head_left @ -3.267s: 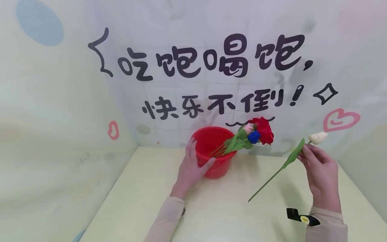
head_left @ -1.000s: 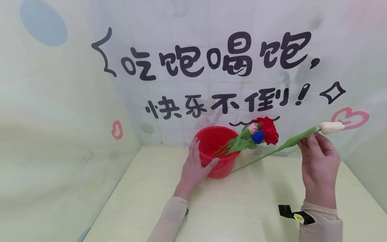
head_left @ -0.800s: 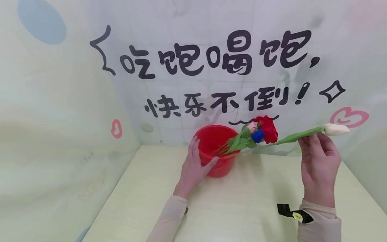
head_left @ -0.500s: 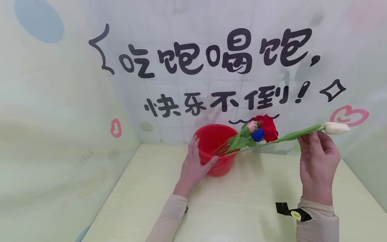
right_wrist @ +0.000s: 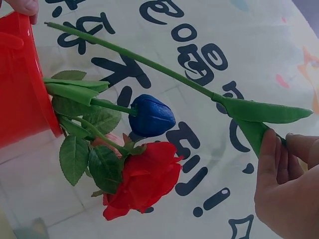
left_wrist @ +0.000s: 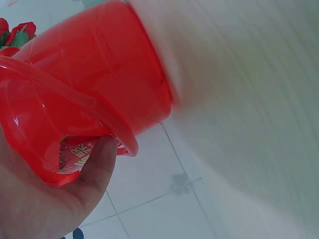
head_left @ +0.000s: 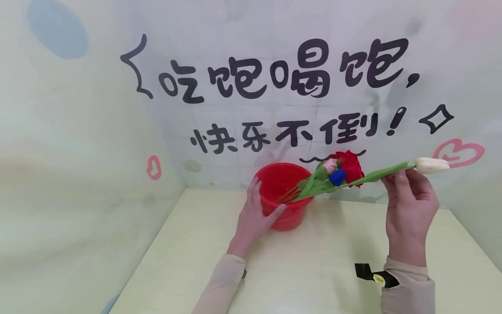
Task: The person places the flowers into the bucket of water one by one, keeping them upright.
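Observation:
My left hand point(head_left: 252, 222) holds the red plastic bucket point(head_left: 286, 218) by its near left side. In the left wrist view, the thumb presses on the bucket wall point(left_wrist: 99, 64) beside the handle. My right hand point(head_left: 409, 205) pinches an artificial white tulip point(head_left: 431, 165) just below its bloom. The tulip slants down leftward, its bare stem point(right_wrist: 134, 57) pointing at the bucket's rim; whether the tip is over the opening I cannot tell. A red rose point(head_left: 351, 168), a blue tulip point(head_left: 337, 177) and a small pink flower point(head_left: 329, 165) lean out of the bucket rightward.
The bucket stands on a pale wooden table point(head_left: 306, 270), close to a back wall point(head_left: 243, 35) with black lettering. A draped side wall point(head_left: 78, 174) borders the table on the left. A black strap point(head_left: 376, 279) is around the right wrist.
The white tulip has swung from a steep slant above the table to nearly level, its stem now at the bucket's rim. Lately the right hand shifted slightly left. The left hand stays on the bucket.

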The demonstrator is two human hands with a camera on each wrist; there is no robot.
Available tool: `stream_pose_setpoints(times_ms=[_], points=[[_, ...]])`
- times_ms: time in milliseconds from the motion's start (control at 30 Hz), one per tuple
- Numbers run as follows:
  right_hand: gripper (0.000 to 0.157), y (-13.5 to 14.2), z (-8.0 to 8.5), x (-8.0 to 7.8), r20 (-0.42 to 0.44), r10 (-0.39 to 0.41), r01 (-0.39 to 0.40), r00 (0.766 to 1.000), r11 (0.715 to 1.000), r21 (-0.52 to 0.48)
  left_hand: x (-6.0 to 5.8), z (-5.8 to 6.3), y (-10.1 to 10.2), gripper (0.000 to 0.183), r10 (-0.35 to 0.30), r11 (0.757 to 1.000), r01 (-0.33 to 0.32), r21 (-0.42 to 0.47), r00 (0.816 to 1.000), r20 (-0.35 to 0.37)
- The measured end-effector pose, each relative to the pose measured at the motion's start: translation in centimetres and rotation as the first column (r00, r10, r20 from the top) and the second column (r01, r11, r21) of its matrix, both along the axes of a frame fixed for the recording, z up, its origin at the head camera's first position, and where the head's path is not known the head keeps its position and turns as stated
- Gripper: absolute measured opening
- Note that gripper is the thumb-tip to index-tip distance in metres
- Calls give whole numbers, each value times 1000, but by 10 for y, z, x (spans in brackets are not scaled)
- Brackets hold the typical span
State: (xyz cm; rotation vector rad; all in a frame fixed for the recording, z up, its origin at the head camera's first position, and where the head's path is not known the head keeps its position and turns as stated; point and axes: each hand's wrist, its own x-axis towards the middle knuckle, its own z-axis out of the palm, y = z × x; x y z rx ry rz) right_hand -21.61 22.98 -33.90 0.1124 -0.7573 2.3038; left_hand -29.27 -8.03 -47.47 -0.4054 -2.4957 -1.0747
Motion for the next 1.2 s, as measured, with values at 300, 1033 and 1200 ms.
stream_pose_setpoints(times_ms=[300, 1033, 1200], points=[[33, -2, -8, -5, 33, -38, 36, 999, 998, 46, 1, 4, 4, 109, -5, 1000, 5, -8, 1000, 11], [28, -30, -28, -22, 126, -48, 8, 991, 953, 302, 1, 1, -1, 111, 11, 1000, -11, 2, 999, 49], [26, -37, -31, -23, 127, -31, -9, 991, 953, 302, 0, 0, 2, 111, 8, 1000, -8, 6, 999, 43]])
